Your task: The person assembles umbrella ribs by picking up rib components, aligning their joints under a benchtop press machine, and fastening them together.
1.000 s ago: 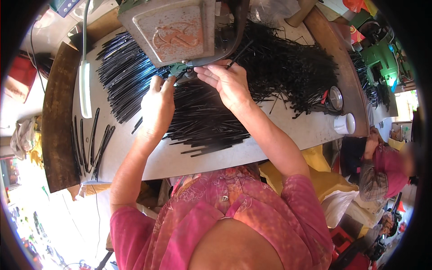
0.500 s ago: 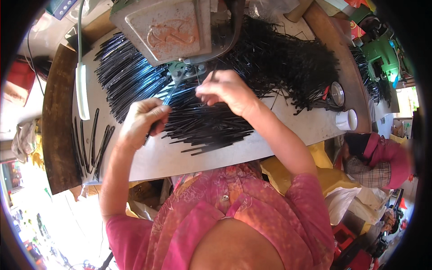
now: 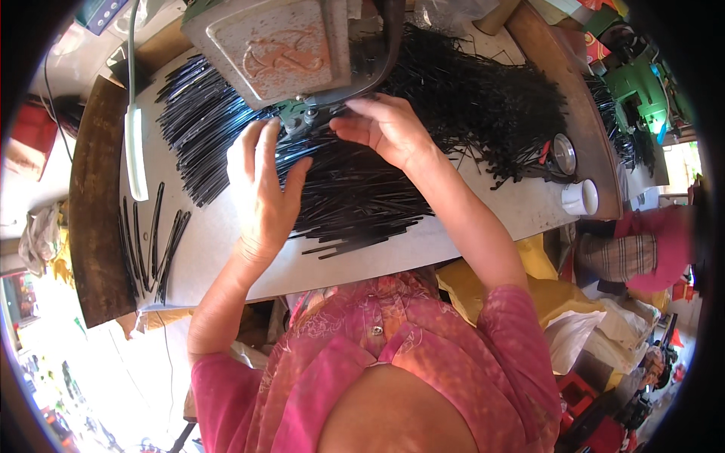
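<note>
My left hand (image 3: 264, 174) is raised over the table, fingers stretched and apart, beside the small metal working parts (image 3: 302, 117) under the machine head. My right hand (image 3: 385, 128) is on the other side of those parts, thumb and fingers apart; nothing shows clearly between them. Above both hands hangs the grey, worn machine head (image 3: 276, 57) with a faded orange emblem. Thin black strips (image 3: 362, 196) lie in a heap below and between the hands. Another bundle of black strips (image 3: 200, 128) fans out to the left of the machine.
A large tangled pile of black strips (image 3: 491, 106) covers the back right. A white cup (image 3: 580, 198) and a round metal tin (image 3: 563, 155) stand by the right edge. Several loose strips (image 3: 155, 249) lie at left, near a white tube lamp (image 3: 136, 155). Another person (image 3: 642, 249) is at the right.
My left hand has let go of a thin strip-like piece, opened, and moved up and right toward the machine. My right hand has shifted slightly right and its fingers have spread.
</note>
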Action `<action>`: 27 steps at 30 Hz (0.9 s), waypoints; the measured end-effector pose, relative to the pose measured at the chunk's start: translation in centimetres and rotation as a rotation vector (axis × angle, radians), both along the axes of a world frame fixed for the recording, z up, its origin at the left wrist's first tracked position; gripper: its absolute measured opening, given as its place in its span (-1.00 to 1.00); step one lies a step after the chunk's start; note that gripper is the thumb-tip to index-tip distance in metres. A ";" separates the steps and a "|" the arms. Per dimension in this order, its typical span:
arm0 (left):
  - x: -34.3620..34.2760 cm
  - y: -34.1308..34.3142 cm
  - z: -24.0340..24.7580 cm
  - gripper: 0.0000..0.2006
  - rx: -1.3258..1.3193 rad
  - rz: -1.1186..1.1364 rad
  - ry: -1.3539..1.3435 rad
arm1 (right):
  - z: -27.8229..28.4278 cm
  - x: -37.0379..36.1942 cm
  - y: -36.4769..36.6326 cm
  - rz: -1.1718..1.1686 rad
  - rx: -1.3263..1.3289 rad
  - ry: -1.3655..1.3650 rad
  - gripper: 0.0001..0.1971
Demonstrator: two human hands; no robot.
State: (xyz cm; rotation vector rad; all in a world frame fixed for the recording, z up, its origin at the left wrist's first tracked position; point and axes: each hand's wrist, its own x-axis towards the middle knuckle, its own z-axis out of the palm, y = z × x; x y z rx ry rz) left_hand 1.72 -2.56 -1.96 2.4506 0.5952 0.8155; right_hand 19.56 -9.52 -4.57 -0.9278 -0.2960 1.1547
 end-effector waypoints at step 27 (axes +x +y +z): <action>3.5 4.2 -2.6 -0.80 -1.649 0.065 -0.496 | -0.1 -1.0 0.8 -0.256 0.043 0.043 -0.80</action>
